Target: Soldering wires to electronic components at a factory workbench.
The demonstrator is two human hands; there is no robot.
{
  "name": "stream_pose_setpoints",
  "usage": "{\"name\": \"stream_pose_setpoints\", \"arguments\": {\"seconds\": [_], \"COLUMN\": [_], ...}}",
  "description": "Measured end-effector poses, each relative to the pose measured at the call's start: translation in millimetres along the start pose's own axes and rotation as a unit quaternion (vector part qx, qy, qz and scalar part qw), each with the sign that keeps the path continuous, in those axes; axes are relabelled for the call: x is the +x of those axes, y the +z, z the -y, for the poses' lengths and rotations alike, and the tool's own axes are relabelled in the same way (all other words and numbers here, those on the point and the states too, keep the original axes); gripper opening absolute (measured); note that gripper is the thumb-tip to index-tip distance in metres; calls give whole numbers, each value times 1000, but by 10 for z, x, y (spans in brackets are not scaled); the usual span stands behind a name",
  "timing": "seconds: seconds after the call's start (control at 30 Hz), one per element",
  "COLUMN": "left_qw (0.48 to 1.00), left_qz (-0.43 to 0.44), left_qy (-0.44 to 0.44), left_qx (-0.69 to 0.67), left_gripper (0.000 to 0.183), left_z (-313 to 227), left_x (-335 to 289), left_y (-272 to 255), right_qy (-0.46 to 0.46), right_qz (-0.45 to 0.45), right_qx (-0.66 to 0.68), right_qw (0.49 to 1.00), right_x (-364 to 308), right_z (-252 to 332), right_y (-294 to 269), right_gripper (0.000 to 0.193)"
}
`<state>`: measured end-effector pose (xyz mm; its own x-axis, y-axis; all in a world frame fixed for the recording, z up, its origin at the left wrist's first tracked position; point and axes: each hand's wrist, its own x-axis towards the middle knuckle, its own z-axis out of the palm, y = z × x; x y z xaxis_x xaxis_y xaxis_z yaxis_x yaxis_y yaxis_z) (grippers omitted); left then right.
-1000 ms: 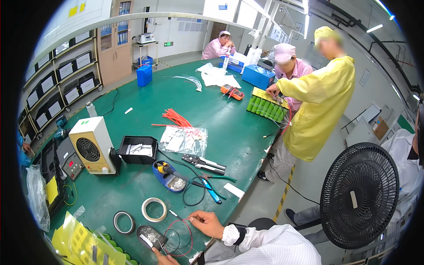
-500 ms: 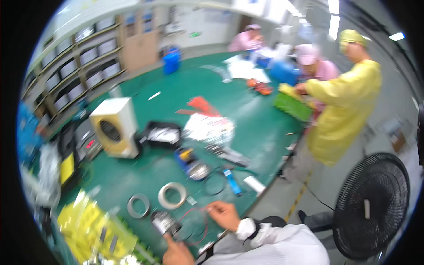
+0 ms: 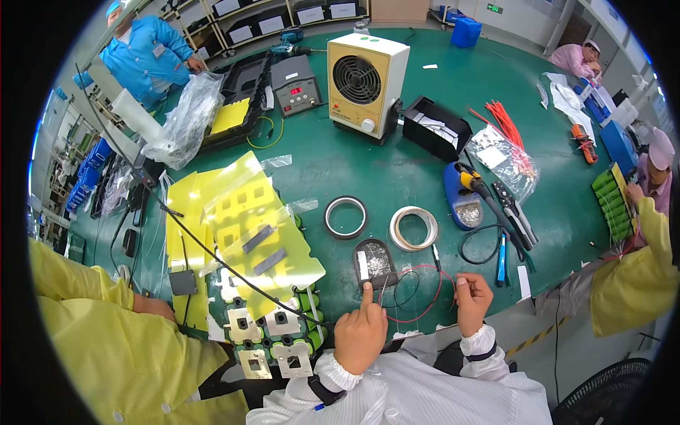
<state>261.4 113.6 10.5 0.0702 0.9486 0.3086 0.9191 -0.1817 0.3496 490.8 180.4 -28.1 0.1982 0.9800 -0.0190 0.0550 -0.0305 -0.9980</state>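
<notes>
My left hand [image 3: 361,333] stretches its index finger to the near edge of a small black case [image 3: 375,263] with a shiny speckled face and a white strip. Its other fingers are loosely bent, and nothing shows in them. My right hand [image 3: 473,303] pinches at the end of a thin red wire [image 3: 433,270], which curves back in a loop toward the case. Inside that loop lies a thin black wire [image 3: 398,297]. Beyond the case sit a dark-rimmed tape roll [image 3: 345,217] and a cream tape roll [image 3: 414,228].
At left, yellow sheets [image 3: 265,234] cover a green battery pack [image 3: 312,312] beside a person in yellow [image 3: 113,340]. A soldering iron [image 3: 478,185] in its blue stand [image 3: 453,195], wire strippers [image 3: 515,216] and a blue-handled tool [image 3: 502,258] lie right. An ionizing fan [image 3: 368,85] stands farther back.
The view has swung leftward, bringing the yellow-sleeved person and the battery pack into view. My left index finger stays at the case; my right hand remains by the red wire.
</notes>
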Motion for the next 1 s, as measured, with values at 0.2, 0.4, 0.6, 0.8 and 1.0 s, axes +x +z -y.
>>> {"name": "stream_pose_setpoints", "arguments": {"seconds": [0.2, 0.4, 0.6, 0.8, 1.0], "left_qw": [1000, 1000, 999, 999, 998], "left_qz": [-9, -26, -50, -36, -24], "left_qy": [0, -7, -9, -9, 9], "left_qx": [-15, -16, -17, -9, 50], "left_gripper": [21, 37, 48, 30, 25], "left_z": [10, 0, -18, 14, 18], "left_x": [-14, 13, 1, 37, 8], "left_y": [3, 29, 47, 43, -7], "right_qy": [6, 42, 135, 222, 180], "right_qz": [0, 30, 5, 168, 179], "right_qx": [-1, 9, 318, 257, 302], "right_qw": [1000, 999, 938, 925, 919], "right_x": [-3, 144, 398, 421, 907], "right_z": [13, 221, 663, 1074, 826], "right_y": [1, -12, -116, -321, 0], "right_gripper": [9, 23, 56, 90, 92]}}
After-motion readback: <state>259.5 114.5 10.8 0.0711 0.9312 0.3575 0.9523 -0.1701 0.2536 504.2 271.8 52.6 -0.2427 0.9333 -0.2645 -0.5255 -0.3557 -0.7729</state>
